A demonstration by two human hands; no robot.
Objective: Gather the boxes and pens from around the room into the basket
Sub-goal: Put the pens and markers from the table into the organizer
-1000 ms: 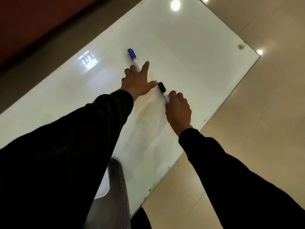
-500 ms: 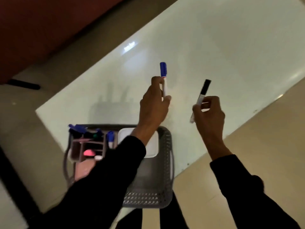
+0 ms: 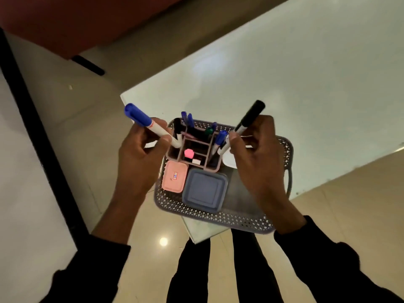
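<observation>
Now that both are lifted off the white glass table (image 3: 306,73), poised mid-frame above the grey perforated plastic basket (image 3: 218,217): blue-capped white marker (image 3: 150,124) pinched in left hand (image 3: 142,158), black-capped white marker (image 3: 247,119) pinched in right hand (image 3: 260,158), ready for dropping in.

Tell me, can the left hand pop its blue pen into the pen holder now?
Probably yes. The left hand holds the blue-capped pen with its tip already at the pen holder edge, and nothing blocks the way.

- The left hand (image 3: 140,158) is gripping a blue-capped marker (image 3: 150,124), fingers curled, thumb pressing the barrel.
- The right hand (image 3: 258,158) is pinching a black-capped marker (image 3: 247,119).
- Both dark-sleeved forearms are reaching forward.
</observation>
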